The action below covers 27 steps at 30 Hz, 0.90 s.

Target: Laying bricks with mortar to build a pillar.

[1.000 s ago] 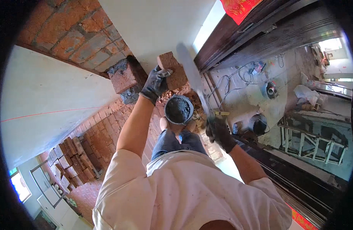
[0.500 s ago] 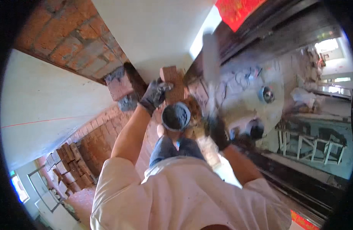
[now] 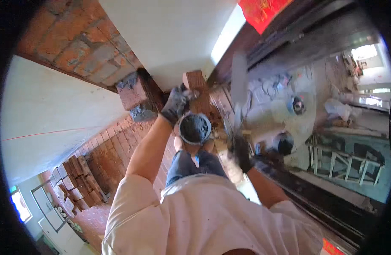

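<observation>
Left hand (image 3: pixel 178 103), gloved, grips a reddish brick (image 3: pixel 203 100) by its left side, just beyond a bucket (image 3: pixel 181 134) of dark mortar (image 3: pixel 195 128) near the person's feet (image 3: pixel 178 143). Right hand (image 3: pixel 241 154), gloved, blurred, wrapped round a long flat-bladed tool (image 3: pixel 239 83), blade pointing away from the body.

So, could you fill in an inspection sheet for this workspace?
Surface: reddish paved floor.
Job's things: brick; long-bladed tool, blurred; bucket holding dark grey mix.
Clutter: brick stack at lower left; dark round container at right.
Left hand: gloved, gripping the brick.
Right hand: gloved, gripping the tool's near end.
Cables: thin loops on the right-hand floor, too blurred to trace.
Surroundings: pale wall with red line at left; bare brickwork at upper left; dark woodwork at upper right.
</observation>
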Tool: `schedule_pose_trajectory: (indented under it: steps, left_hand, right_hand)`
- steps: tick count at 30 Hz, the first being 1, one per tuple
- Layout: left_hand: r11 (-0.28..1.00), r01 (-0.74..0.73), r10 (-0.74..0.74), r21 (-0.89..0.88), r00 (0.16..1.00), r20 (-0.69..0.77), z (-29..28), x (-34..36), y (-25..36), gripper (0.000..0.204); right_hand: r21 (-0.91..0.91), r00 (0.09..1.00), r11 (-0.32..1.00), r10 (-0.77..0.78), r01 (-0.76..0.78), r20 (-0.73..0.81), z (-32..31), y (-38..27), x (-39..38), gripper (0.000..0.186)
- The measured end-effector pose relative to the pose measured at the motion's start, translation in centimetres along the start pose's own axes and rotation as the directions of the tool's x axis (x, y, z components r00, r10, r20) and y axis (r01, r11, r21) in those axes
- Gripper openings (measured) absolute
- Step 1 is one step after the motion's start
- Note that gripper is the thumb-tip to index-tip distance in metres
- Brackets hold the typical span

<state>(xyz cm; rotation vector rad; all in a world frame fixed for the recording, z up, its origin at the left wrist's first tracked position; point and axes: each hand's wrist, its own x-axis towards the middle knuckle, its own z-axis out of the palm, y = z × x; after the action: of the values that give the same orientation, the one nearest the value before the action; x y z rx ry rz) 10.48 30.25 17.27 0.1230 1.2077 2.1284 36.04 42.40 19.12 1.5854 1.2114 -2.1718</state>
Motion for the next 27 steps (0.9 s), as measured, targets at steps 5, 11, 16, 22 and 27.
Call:
schedule_pose_trajectory:
  steps: [5, 11, 16, 22, 27]
  left_hand:
    - [0.98, 0.159, -0.157, -0.115, 0.987, 0.031, -0.6, 1.2, -1.4, 0.032]
    - [0.992, 0.093, -0.089, -0.086, 0.995, 0.046, 0.7, 0.2, 0.1, 0.031]
    - [0.994, -0.082, 0.067, 0.067, 0.977, 0.201, 0.7, -2.1, 3.6, 0.035]
    - [0.77, 0.004, -0.023, -0.638, 1.0, -0.02, -0.1, -7.9, -2.2, 0.032]
    - [0.464, -0.083, 0.583, 0.882, 0.778, -0.233, -8.2, -11.0, -9.0, 0.019]
  right_hand:
    - [0.388, 0.533, 0.664, -0.746, 0.639, 0.4, -0.1, -12.7, -6.2, 0.026]
    - [-0.331, 0.18, -0.087, -0.696, 0.94, 0.695, -1.6, -3.8, -0.6, 0.018]
    - [-0.852, 0.775, 0.065, -0.455, 0.519, 0.438, -9.7, 9.8, 5.6, 0.022]
    - [-0.267, 0.932, 0.908, -0.256, 0.324, 0.258, -9.5, 5.6, 4.0, 0.027]
    - [-0.423, 0.996, 0.903, -0.056, 0.079, 0.067, -9.9, 4.7, 3.3, 0.034]
